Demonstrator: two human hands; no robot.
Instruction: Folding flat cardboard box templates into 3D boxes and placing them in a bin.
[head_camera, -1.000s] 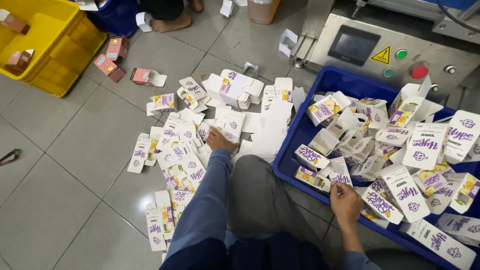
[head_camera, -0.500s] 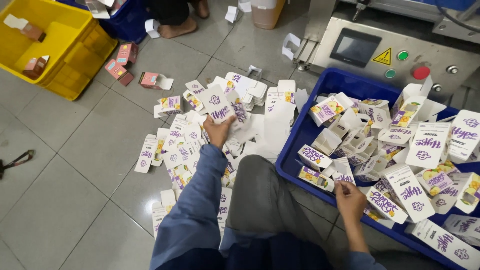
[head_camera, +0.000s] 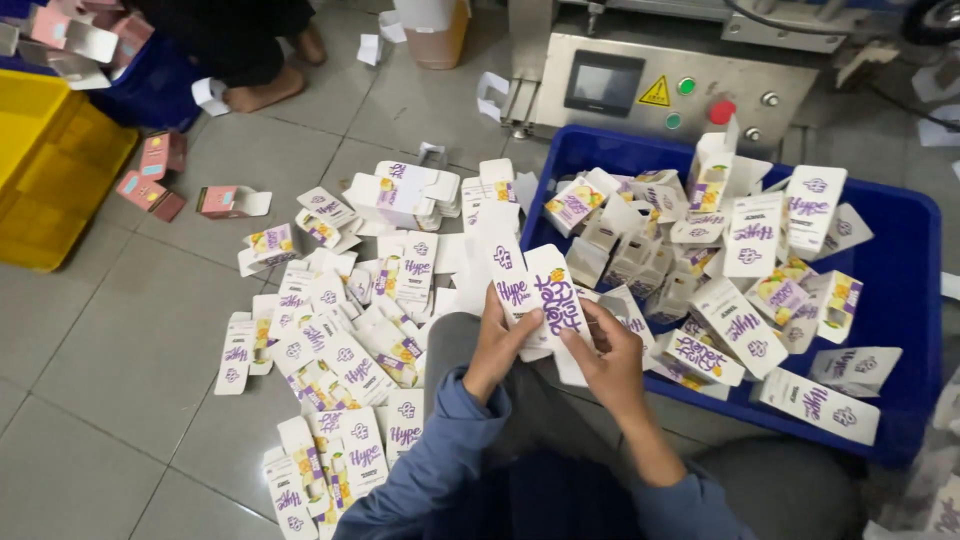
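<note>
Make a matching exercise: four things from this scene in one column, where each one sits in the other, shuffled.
Things:
1. flat carton
2. yellow crate
3. blue bin
4. red knob

Places:
A. on the metal machine
B. far left on the floor
C. between both hands
D. right, full of folded boxes

Pairs: 1-C, 2-B, 3-D, 4-A

A flat white cardboard carton with purple lettering (head_camera: 548, 300) is held up between the left hand (head_camera: 497, 345) and right hand (head_camera: 610, 358). Many flat white-and-purple cartons (head_camera: 340, 350) lie scattered on the grey tiled floor at left. Folded white-and-purple boxes (head_camera: 720, 270) are heaped in a blue plastic crate (head_camera: 900, 300) at right. Small pink boxes (head_camera: 160, 180) lie near a yellow plastic bin (head_camera: 50, 180). Above, a grey metal machine carries a dark rectangular screen (head_camera: 602, 83) and a yellow triangular warning sign (head_camera: 655, 93).
</note>
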